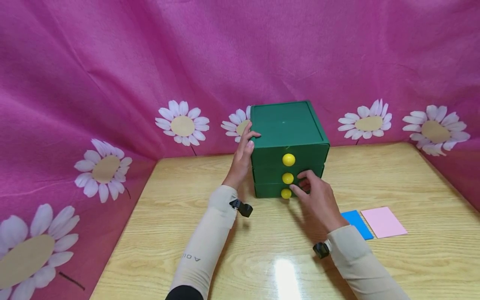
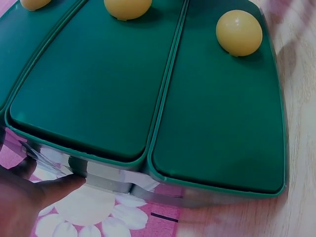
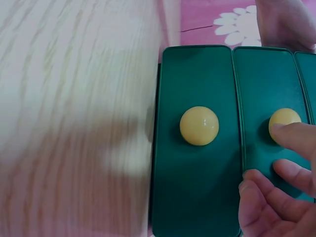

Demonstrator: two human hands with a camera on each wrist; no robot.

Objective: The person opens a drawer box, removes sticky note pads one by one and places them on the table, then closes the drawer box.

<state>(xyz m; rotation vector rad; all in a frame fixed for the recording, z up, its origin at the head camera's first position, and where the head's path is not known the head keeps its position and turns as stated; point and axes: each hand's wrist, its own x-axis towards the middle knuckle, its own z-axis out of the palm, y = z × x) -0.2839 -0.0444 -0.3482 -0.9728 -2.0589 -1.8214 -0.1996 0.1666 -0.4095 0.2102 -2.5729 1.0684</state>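
Observation:
A green cabinet of drawers [image 1: 283,125] with three stacked drawers stands on the table. Each drawer front carries a round yellow knob, including the top knob [image 1: 288,159], middle knob [image 1: 288,178] and bottom knob [image 1: 286,193]. My left hand [image 1: 241,160] rests along the cabinet's left side, fingers extended and one fingertip over its top edge. In front of the lower drawers is my right hand [image 1: 316,198], its fingers loosely bent and spread. In the right wrist view, one fingertip overlaps the middle knob [image 3: 285,118], while the other fingers lie beside it.
A blue flat square [image 1: 358,225] and a pink flat square [image 1: 384,222] lie on the wooden table [image 1: 168,216], right of the right forearm. Behind the table hangs a magenta cloth [image 1: 225,50] with large white daisies.

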